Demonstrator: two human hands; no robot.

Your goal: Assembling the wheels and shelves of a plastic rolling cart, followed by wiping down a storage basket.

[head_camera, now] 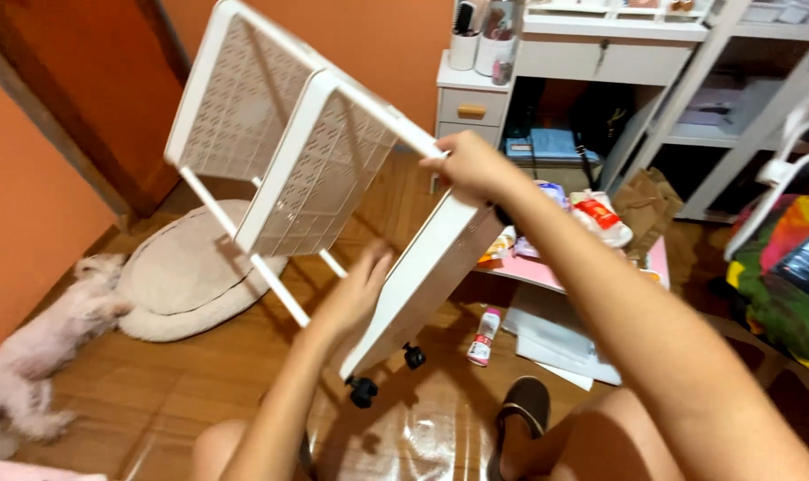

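Both hands carry the white rolling cart (333, 169), tipped up across the middle and upper left of the frame so its castors (363, 391) hang clear of the wooden floor (191, 374); my right hand (476, 165) has a clenched grip on the upper frame rail, while my left hand (362, 289) lies open-palmed against the solid side panel to steady it. Left of us, a small pale dog (44, 352) lies beside its round cushion (186, 272)
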